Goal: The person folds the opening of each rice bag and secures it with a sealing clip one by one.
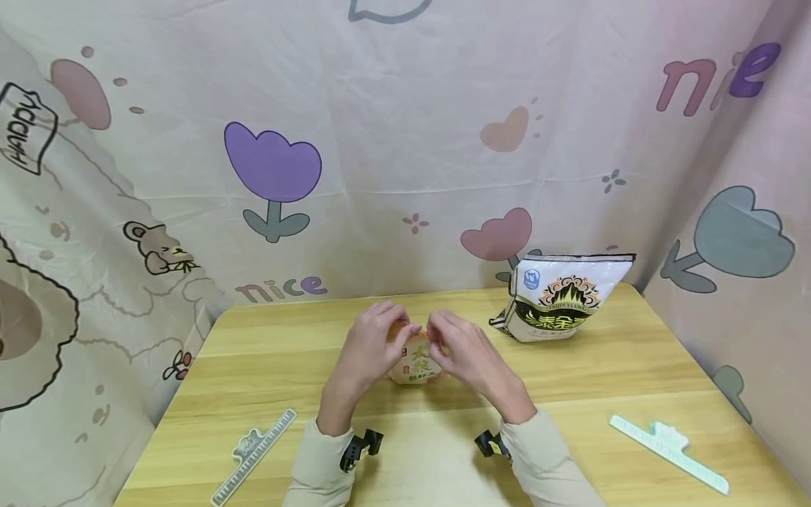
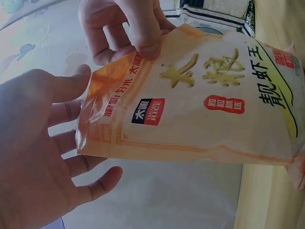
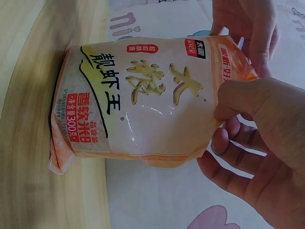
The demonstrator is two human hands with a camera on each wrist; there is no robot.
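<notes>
A small orange and cream rice bag (image 1: 415, 367) with gold characters stands upright on the table between both hands. Its orange top edge shows side-on in both wrist views. My left hand (image 1: 370, 352) is at the top left corner; in the left wrist view the thumb lies along the edge and the fingers pass behind the bag (image 2: 190, 109), their tips hidden. On the other side, my right hand (image 3: 267, 138) pinches the top, thumb on the printed front and fingers curled at the edge.
A larger white and black rice bag (image 1: 557, 299) stands at the back right. On the table lie a grey ruler-like clip (image 1: 253, 458) at the left and a mint-green clip (image 1: 671, 451) at the right. A printed curtain (image 1: 393, 141) hangs behind the wooden table (image 1: 285, 373).
</notes>
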